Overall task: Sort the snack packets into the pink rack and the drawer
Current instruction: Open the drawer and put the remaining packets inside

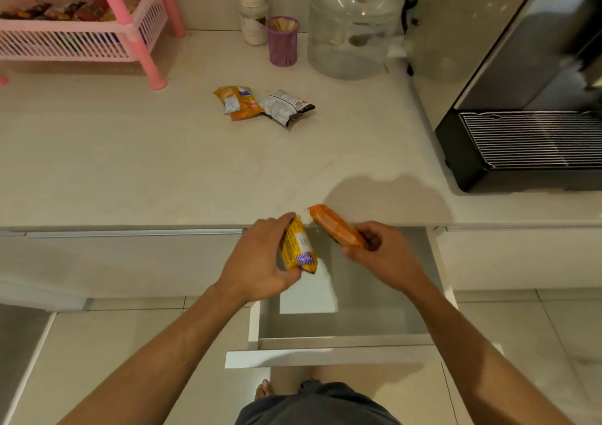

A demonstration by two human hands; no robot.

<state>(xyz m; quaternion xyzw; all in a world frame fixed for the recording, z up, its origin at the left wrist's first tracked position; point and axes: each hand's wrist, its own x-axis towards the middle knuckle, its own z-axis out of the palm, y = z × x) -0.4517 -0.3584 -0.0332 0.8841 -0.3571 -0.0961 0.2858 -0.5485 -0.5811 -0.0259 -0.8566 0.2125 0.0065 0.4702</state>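
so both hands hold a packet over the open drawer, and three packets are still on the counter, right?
Not quite: the head view shows two packets left on the counter, a yellow-orange packet and a white-and-black packet, not three. The rest holds: the left hand and right hand each hold a packet over the open drawer.

Two bare arms come up from the bottom corners of the frame. No sleeves cover them. The left hand [257,258] and the right hand [382,255] wear no rings, watch or gloves. At the bottom middle are dark grey shorts [317,406], and just above them peek bare toes [262,388].
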